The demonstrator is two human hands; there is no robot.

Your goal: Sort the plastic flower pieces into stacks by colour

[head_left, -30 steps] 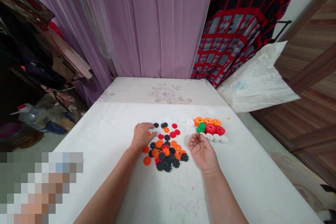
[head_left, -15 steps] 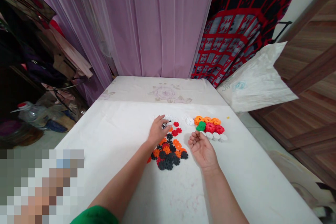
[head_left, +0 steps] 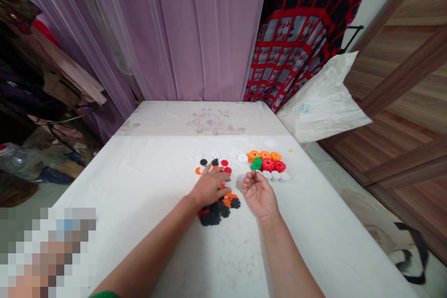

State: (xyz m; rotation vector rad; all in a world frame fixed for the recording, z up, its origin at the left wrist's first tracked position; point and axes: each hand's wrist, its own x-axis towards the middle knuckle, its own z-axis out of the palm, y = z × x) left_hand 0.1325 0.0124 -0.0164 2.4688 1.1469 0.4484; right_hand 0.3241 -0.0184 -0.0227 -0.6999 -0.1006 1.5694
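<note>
My left hand (head_left: 208,187) lies palm down over the loose pile of notched plastic discs, its fingers spread. Black discs (head_left: 211,215) are heaped below it and an orange disc (head_left: 227,201) shows beside its thumb. White discs (head_left: 214,154), black ones and a red disc (head_left: 225,163) lie beyond its fingertips. To the right of the pile, my right hand (head_left: 260,195) rests palm up with its fingers loosely curled and a bare palm. Just past its fingertips sit joined disc clusters: a green ball (head_left: 256,163), red balls (head_left: 268,164), orange balls (head_left: 265,154) and white ones (head_left: 275,175).
A white cloth (head_left: 146,167) covers the table. A white sack (head_left: 324,102) leans at the far right edge. Purple curtains (head_left: 195,32) hang behind. A plastic bottle (head_left: 14,160) stands on the floor to the left, and a wooden door (head_left: 405,70) is on the right.
My left hand has come back toward me from the white discs onto the pile. My right hand keeps its place and pose beside the clusters. The view has shifted slightly to the right.
</note>
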